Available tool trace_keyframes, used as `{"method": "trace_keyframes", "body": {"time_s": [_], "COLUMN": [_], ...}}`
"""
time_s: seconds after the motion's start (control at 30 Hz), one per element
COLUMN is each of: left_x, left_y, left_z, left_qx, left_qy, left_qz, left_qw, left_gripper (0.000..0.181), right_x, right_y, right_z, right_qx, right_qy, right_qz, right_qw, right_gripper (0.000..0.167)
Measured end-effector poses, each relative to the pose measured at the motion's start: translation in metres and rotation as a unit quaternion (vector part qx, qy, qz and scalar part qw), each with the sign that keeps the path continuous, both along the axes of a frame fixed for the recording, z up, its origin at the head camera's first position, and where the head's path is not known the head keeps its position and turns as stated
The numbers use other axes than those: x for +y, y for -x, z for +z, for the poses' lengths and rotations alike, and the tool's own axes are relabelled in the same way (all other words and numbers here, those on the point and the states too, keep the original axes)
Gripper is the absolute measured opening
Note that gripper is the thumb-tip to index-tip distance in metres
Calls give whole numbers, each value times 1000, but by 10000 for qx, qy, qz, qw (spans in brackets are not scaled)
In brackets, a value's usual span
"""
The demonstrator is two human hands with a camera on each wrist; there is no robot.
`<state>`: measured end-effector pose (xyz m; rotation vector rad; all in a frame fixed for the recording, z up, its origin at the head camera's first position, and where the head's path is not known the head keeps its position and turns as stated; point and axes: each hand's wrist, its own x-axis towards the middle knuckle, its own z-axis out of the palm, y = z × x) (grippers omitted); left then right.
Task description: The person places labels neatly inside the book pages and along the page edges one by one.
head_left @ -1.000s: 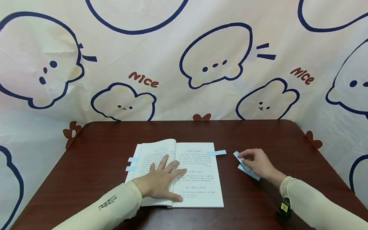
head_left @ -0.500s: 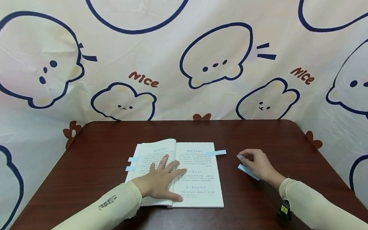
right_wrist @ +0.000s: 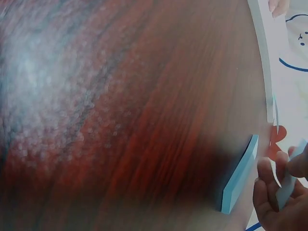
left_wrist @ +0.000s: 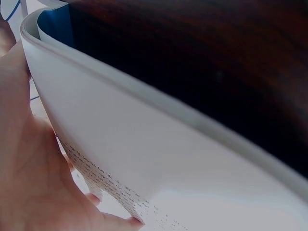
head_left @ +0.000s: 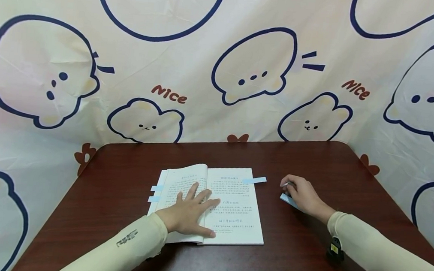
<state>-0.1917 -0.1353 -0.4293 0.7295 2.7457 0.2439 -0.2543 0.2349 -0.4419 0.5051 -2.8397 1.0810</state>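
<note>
An open book [head_left: 245,230] lies on the table, printed pages facing up. My left hand [head_left: 187,217] presses flat across its middle, fingers spread over both pages. To the right of the book, my right hand [head_left: 306,198] pinches a light blue sticky note [right_wrist: 288,187] between thumb and fingers; the head view shows only a sliver of it. Just below those fingers a light blue sticky note pad [right_wrist: 239,179] rests on the table, partly covered by the hand in the head view. One blue strip [head_left: 255,180] sticks out past the right page's upper edge.
Two more blue tabs, an upper one [head_left: 156,188] and a lower one [head_left: 153,199], stick out at the book's left side. Dark brown tabletop [head_left: 291,262] surrounds the book. A cartoon-printed cloth [head_left: 253,74] hangs behind and beside the table.
The right hand's fingers have drawn in and turned slightly, so the pinched sticky note, plain to see a second ago, is now mostly hidden. My left hand and the book stay put.
</note>
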Motion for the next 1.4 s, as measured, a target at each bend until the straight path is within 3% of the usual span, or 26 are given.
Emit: {"method": "trace_keyframes", "body": {"time_s": [0.2, 0.57, 0.9, 1.23, 1.4], "left_x": [-1, -1, -1, -1, -1], "left_y": [0, 0, 0, -1, -1], "left_z": [-1, -2, -2, -1, 0], "left_qx": [13, -18, -53, -46, -19], "left_qy": [32, -12, -4, -6, -20], "left_qz": [-4, 19, 14, -4, -3], "left_qw": [10000, 10000, 10000, 10000, 10000], "left_gripper": [96, 96, 95, 95, 95], "right_x": [1, 1, 0, -1, 0], "right_y": [0, -1, -1, 1, -1], "right_z": [-1, 2, 2, 5, 8], "right_qx": [84, 96, 31, -113, -37], "right_qy": [19, -5, -179, -112, -320], "right_qz": [26, 95, 298, 145, 344], "right_qw": [10000, 9999, 9994, 9998, 9989], "right_gripper": [27, 22, 32, 19, 20]}}
